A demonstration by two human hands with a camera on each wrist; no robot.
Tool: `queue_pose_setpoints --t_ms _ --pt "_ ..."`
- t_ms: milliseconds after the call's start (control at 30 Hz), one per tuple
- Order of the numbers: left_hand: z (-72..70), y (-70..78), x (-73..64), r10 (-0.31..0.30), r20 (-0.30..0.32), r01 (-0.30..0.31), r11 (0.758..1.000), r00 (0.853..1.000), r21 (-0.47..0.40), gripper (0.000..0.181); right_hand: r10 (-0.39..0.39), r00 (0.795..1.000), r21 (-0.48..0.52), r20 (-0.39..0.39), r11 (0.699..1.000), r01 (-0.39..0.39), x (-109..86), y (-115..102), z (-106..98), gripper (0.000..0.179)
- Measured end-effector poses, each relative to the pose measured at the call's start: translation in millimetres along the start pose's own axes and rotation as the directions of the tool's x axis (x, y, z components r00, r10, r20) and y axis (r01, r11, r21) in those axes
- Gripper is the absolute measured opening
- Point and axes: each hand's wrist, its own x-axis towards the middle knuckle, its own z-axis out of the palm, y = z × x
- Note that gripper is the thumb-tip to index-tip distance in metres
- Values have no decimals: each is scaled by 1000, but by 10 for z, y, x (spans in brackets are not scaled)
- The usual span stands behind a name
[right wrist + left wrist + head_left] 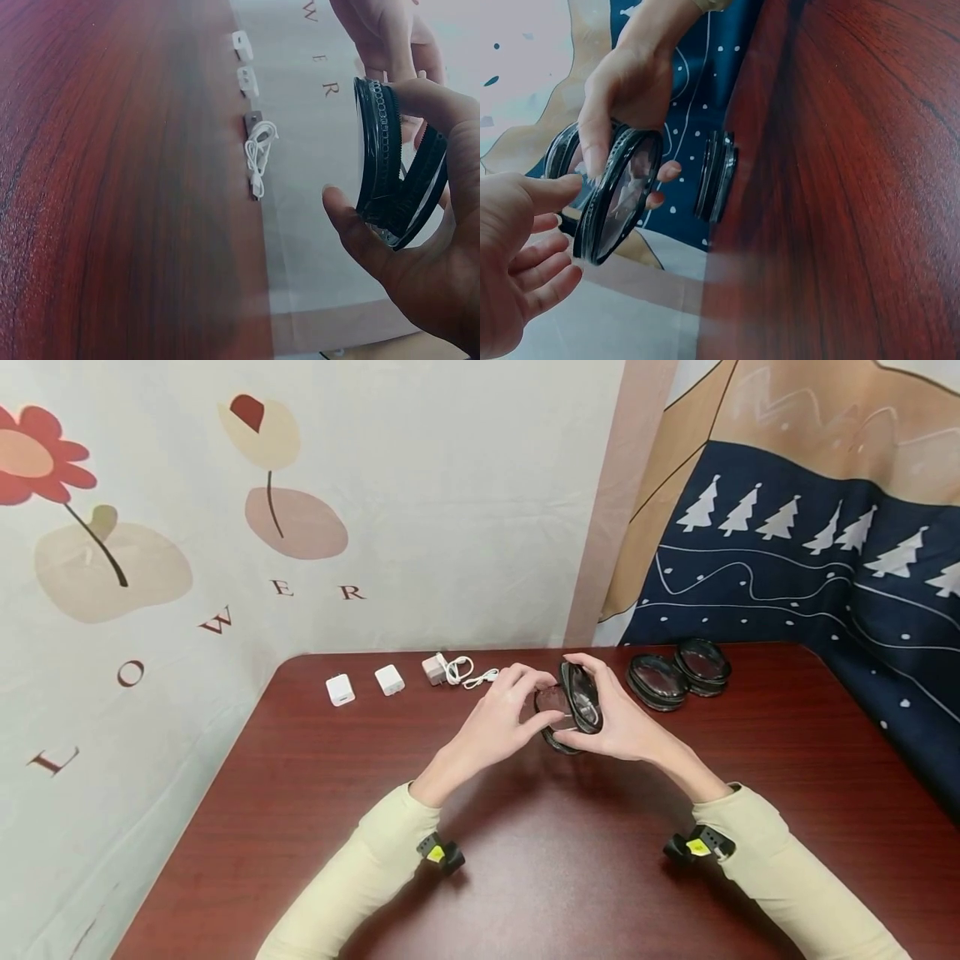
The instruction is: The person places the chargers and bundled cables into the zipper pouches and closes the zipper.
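Note:
Above the far part of the brown table [510,860], a small round zip case [583,693] with clear faces and black edges is spread apart like a clamshell. My left hand [495,714] holds its left half, thumb at the near side and fingers at the far rim. My right hand [626,714] grips the right half, which stands tilted up, between thumb and fingers. In the right wrist view, the zip teeth of the case [382,142] show along both edges, with a gap between the halves. The left wrist view shows the clear face of the case [634,184].
Two similar round cases [657,681] lie together at the back right. Along the back left are two white charger plugs [340,690] and another plug [433,670] with a coiled white cable [458,672]. A printed cloth [465,527] hangs behind the table.

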Motion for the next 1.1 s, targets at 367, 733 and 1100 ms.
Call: queue_pose_setpoints --t_ms 367,733,1100 --pt "-53 -186 -24 -77 -5 76 990 997 -118 39 1 1000 -13 -11 1000 -1 -19 19 -37 104" --pt "-136 -474 -120 -182 -46 175 977 982 -120 36 32 999 -19 -5 999 -32 -47 22 -71 103" --pt "-254 -789 -199 -266 -112 256 962 957 -94 35 19 1000 -30 -10 999 -19 -69 17 -81 104"
